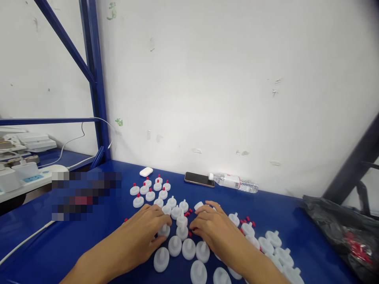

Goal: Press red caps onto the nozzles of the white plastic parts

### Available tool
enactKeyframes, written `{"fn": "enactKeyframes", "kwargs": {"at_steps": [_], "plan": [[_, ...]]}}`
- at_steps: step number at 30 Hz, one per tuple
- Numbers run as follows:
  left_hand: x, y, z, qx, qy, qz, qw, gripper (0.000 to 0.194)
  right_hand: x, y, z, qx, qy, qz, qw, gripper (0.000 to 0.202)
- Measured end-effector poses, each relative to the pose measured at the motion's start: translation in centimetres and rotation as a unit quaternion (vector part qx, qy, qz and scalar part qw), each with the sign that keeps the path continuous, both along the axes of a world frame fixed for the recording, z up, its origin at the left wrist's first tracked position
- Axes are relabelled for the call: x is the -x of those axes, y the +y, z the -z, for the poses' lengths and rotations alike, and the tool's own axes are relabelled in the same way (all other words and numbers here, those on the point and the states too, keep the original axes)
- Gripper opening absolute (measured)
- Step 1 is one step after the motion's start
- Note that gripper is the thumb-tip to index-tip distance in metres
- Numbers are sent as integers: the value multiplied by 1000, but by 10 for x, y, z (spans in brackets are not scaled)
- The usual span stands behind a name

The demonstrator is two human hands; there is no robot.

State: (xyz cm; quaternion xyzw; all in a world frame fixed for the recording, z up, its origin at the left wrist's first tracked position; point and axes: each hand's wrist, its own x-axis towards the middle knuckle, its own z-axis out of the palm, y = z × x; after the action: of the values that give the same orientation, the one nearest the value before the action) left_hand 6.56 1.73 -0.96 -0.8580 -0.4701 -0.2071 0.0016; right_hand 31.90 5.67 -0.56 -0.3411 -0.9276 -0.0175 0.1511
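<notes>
My left hand (148, 227) has its thumb and fingers closed around a white nozzle cap (164, 231), a round disc with a short spout. My right hand (211, 225) is loosely bent with its fingers apart; its thumb is hidden. Its fingertips are close to a small red tip (190, 234) on the table. Between the hands, one white nozzle cap (181, 221) appears stacked on or leaning over another. More small red tips (187, 214) lie just behind. Several bare caps (188, 249) stand in front, spouts up.
Several white caps with red tips (150, 195) stand at the back left. More bare caps (284, 256) spread to the right. A phone (199, 179), a plastic bottle (233, 181) and a white case (146, 171) lie along the wall. A black bag (331, 232) sits at the right edge.
</notes>
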Motion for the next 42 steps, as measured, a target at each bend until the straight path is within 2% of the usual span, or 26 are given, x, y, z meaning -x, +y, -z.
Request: {"fn": "enactKeyframes", "kwargs": {"at_steps": [3, 9, 13, 16, 19, 22, 25, 29, 32, 35, 38, 42], "plan": [[1, 4, 0, 64, 11, 10, 998, 28, -1, -1, 2, -12, 15, -4, 1000, 22], [1, 4, -4, 68, 25, -6, 997, 33, -4, -5, -2, -45, 47, 22, 998, 40], [0, 3, -3, 27, 16, -12, 999, 43, -2, -8, -8, 13, 116, 20, 993, 37], [-3, 0, -6, 2, -6, -11, 1000, 56, 1, -12, -14, 61, 213, -8, 975, 31], [-7, -3, -13, -7, -27, 18, 999, 62, 4, -17, -22, 109, 275, -15, 955, 26], [-9, -5, -17, -19, -38, 37, 998, 62, 6, -20, -28, 168, 310, -23, 935, 19], [-9, -3, -13, -20, -47, 33, 998, 69, 8, -21, -31, 198, 339, -32, 919, 13], [-9, -2, -7, -12, -57, 35, 998, 78, 9, -24, -29, 194, 336, -21, 921, 14], [-12, -4, -8, -15, -61, 33, 997, 79, 10, -26, -26, 216, 344, -17, 913, 15], [-14, -8, -14, -14, -66, 48, 997, 79, 13, -26, -25, 268, 376, -17, 887, 12], [-15, -10, -19, -26, -75, 67, 995, 72, 15, -24, -25, 331, 421, -25, 844, 9], [-16, -13, -21, -53, -135, 111, 983, 66, 12, -26, -26, 392, 466, -41, 792, 38]]}}
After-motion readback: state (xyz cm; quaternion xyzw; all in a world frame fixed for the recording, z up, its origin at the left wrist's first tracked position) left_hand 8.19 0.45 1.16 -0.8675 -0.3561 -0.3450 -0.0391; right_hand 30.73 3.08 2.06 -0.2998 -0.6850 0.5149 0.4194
